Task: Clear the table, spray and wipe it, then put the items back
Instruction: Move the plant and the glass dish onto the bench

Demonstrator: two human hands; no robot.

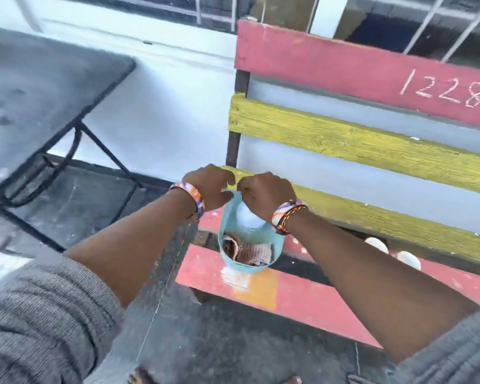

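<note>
A small light-blue bucket (234,266) hangs just over the front red slat of a painted bench (344,145). Both hands meet at its handle above the rim: my left hand (212,187) and my right hand (263,194) pinch it side by side. Inside the bucket stands a white bottle (247,218), its top hidden behind my right hand, and a crumpled brownish cloth (250,252) lies beside it. The dark grey table (39,92) is at the left, apart from both hands, blurred.
The bench has red and yellow slats, with "1228" chalked on the top one. Two white round things (377,245) lie on the bench seat to the right of the bucket. A white wall runs behind. The table's black metal legs (100,151) stand over dark pavement.
</note>
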